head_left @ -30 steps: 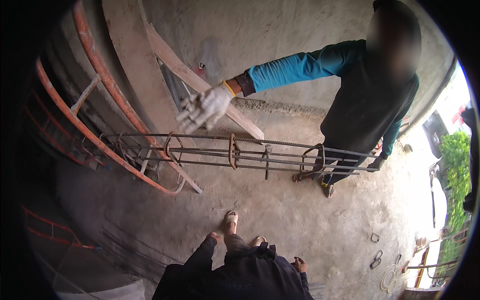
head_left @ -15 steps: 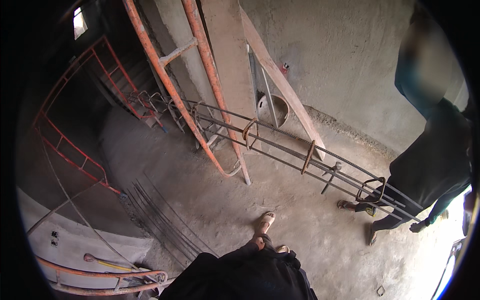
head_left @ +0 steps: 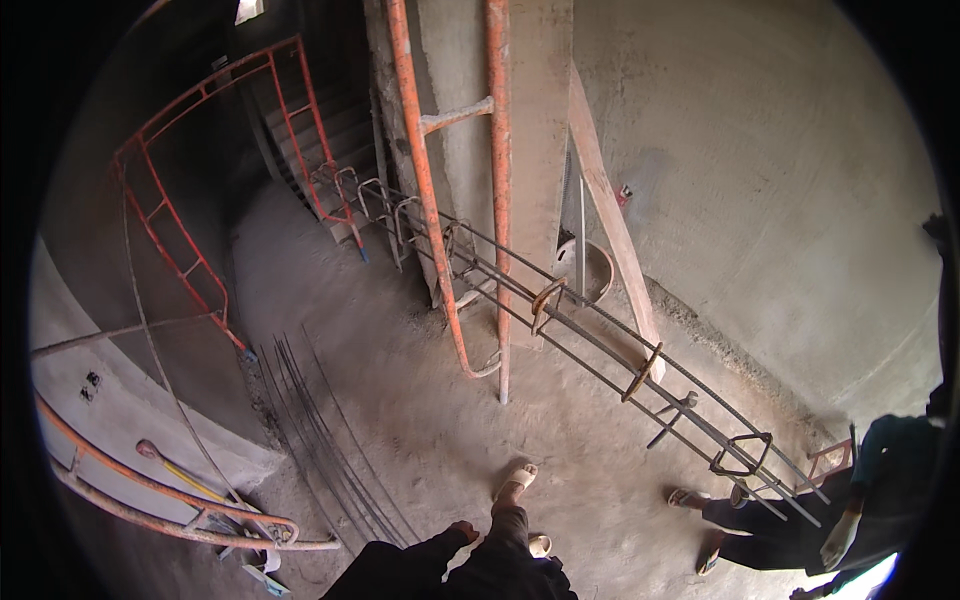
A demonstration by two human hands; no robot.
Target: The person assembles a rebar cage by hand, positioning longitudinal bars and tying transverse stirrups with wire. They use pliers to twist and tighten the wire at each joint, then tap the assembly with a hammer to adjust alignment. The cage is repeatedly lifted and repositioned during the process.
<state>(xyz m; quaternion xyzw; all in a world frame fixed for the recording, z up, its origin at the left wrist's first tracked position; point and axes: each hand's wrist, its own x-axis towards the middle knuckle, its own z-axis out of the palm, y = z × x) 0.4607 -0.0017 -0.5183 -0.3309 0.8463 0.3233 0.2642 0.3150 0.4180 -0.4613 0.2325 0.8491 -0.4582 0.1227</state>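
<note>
My left hand [head_left: 463, 531] hangs low beside my leg, just past the end of a black sleeve. Its fingers are too small and turned away to make out, and no tool shows in it. My right hand is out of view. Ahead, a long rebar cage [head_left: 600, 310] with bent stirrups slants across the room, passing by an orange scaffold frame [head_left: 503, 200]. A hammer [head_left: 675, 415] is at the cage's near part. A co-worker's hand [head_left: 840, 542] hangs near the cage's right end, apart from the bars.
Loose rebars [head_left: 325, 430] lie on the concrete floor to my left. Red scaffold frames [head_left: 180, 250] stand farther back near dark stairs. An orange frame [head_left: 180, 525] and a yellow-handled tool [head_left: 190, 480] are at lower left. A plank [head_left: 610, 200] leans against the wall, beside a round tub [head_left: 600, 270].
My view has swung right, so the frames and cage sit differently in it. My left hand has come away from my leg. The co-worker's arm hangs lower, off the bars.
</note>
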